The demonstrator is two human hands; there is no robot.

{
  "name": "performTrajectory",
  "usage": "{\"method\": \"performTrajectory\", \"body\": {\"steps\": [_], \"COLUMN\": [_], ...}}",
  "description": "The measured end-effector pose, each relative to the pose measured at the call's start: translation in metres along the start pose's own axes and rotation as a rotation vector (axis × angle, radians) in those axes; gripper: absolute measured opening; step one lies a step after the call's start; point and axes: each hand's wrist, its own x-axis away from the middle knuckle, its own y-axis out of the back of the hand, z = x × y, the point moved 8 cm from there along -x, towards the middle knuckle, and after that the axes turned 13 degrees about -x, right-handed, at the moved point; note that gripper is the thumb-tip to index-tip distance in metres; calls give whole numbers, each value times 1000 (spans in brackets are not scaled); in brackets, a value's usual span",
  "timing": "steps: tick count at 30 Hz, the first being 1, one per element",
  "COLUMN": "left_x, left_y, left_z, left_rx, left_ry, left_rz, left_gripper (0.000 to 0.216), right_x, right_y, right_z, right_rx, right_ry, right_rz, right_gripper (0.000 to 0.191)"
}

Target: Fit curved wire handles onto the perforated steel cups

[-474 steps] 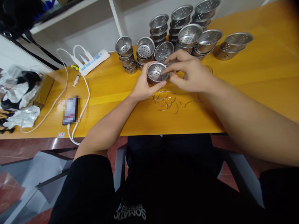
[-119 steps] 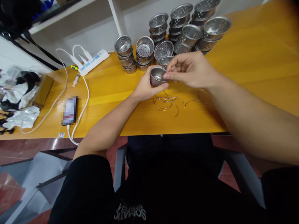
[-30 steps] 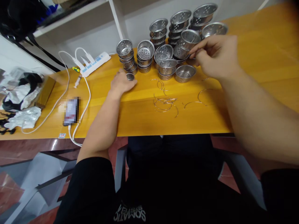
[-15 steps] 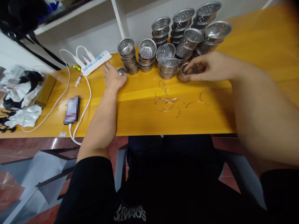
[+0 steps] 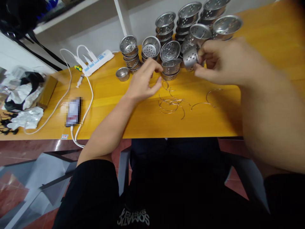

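Observation:
Between thumb and fingers, my right hand (image 5: 218, 60) grips a small perforated metal cup (image 5: 190, 58), tilted on its side above the table. My left hand (image 5: 146, 78) is over the table with thumb and fingers apart and nothing in them. Just right of its fingertips stands a short stack of perforated cups (image 5: 171, 67). A single metal cup (image 5: 122, 74) sits alone to the left of my left hand. Behind the hands rise two narrow stacks, one a left stack (image 5: 128, 46), the other a middle stack (image 5: 151, 47) partly hidden by my left hand. Several thin curved wires (image 5: 170, 105) lie in front.
Taller stacks of wider perforated metal bowls (image 5: 189, 14) stand at the back right. On the left are a white power strip (image 5: 99, 63) with cables, a syringe (image 5: 80, 81), a phone (image 5: 73, 113) and a cardboard box (image 5: 49, 90) with plastic bags. A shelf (image 5: 64, 19) runs behind.
My left hand has let go of the single cup at the left and moved right, its fingers now apart. My right hand has lifted a small cup off the table and tipped it sideways.

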Motion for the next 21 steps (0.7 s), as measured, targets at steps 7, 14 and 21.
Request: {"method": "performTrajectory", "body": {"steps": [7,14,21], "left_x": [0,-2,-7], "left_y": [-41,-68,-70], "left_z": [10,28,50], "left_rx": [147,179,241], "left_ry": [7,14,107], "left_rz": [34,-32,-7], "left_gripper": [72,125,124], "right_x": [-4,-1,-1], "right_y": [-36,-76,-67], "right_z": [14,30,33], "right_rx": [-152,-202,-231], "right_ry": [23,19,53], "right_rz": [90,316,241], "right_gripper": [31,42,46]}}
